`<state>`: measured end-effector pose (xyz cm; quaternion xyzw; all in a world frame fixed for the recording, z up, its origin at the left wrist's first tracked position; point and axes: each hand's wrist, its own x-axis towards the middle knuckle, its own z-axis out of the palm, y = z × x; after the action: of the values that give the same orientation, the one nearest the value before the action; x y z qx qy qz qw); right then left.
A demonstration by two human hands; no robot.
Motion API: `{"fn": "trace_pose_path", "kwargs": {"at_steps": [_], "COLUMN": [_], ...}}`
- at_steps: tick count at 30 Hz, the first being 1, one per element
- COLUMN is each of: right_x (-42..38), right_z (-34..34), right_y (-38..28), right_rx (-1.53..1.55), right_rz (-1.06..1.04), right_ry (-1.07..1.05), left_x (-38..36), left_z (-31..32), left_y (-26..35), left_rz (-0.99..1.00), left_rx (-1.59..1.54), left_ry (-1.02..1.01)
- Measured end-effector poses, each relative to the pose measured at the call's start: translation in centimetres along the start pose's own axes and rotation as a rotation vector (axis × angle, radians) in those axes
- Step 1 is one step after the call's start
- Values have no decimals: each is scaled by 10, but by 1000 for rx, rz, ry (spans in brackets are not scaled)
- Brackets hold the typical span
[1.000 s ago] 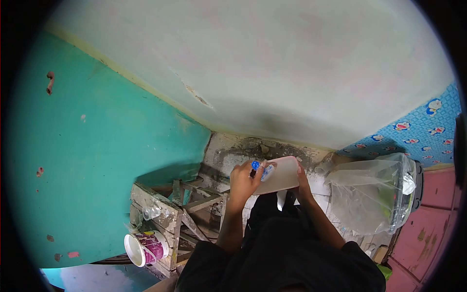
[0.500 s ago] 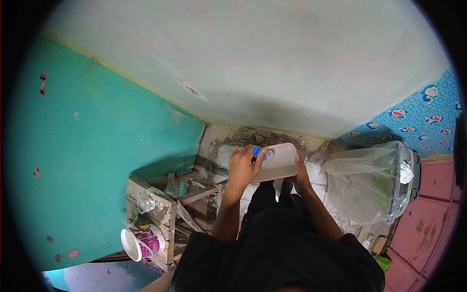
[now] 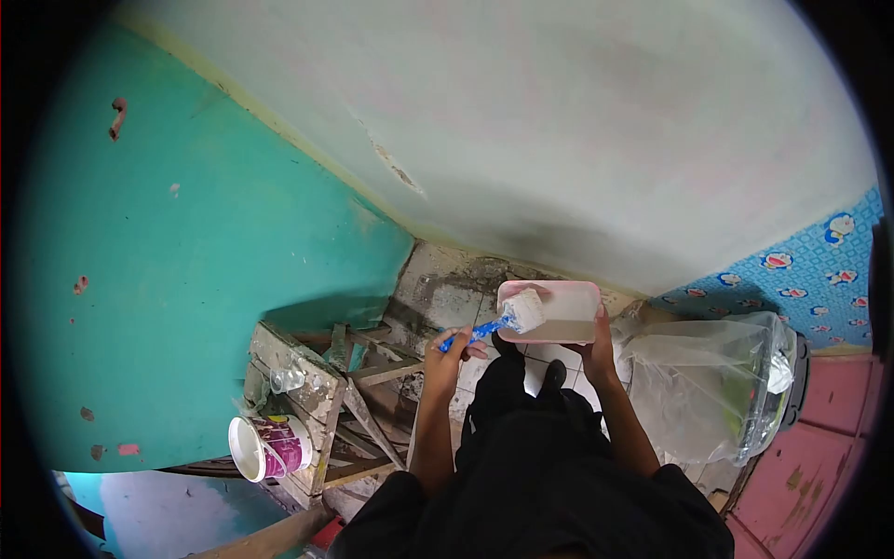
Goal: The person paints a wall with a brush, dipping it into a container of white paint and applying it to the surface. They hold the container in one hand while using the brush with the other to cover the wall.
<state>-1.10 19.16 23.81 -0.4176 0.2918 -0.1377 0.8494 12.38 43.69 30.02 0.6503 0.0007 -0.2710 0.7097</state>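
Observation:
My left hand (image 3: 449, 352) is closed round the blue handle of a paintbrush (image 3: 480, 334). Its broad white head is tilted over the left part of a shallow pink tray (image 3: 579, 287). Inside the tray lies a pale, whitish layer that looks like paint. At the tray's right end, my right hand (image 3: 598, 349) grips the edge, thumb on the rim and fingers underneath, partly hidden. Both hands are held in front of my body, above the tiled floor.
A worn wooden stand (image 3: 321, 410) is at left, with a clear plastic cup (image 3: 286, 380) and a white-and-purple bucket (image 3: 289, 445). A large bin covered in clear plastic (image 3: 698, 382) stands at right. The pale wall (image 3: 577, 121) meets a turquoise wall (image 3: 205, 261) at the corner.
My left hand has drawn back left and down from the tray, and the brush now lies sideways with its white head showing. The tray appears shifted right and more level.

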Motion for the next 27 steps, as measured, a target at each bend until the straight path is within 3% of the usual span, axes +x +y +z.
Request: {"fn": "trace_pose_path", "kwargs": {"at_steps": [6,12,15,27], "right_x": [30,74,97,130], "right_z": [14,35,51,93], "right_y": [-7,-4,-2,4], "right_rx": [-36,2,13,19], "right_rz": [-11,2,-30,-141], "right_ry": [24,53,54,168], "left_x": [15,68,112,341], "left_z": [-24,-35,-49,-88], "left_y": [10,23,15,-44], "left_rz": [-16,-49,67,244], "left_rx": [130,-43,123,187], "left_ry": [-288,-316,-167,77]}}
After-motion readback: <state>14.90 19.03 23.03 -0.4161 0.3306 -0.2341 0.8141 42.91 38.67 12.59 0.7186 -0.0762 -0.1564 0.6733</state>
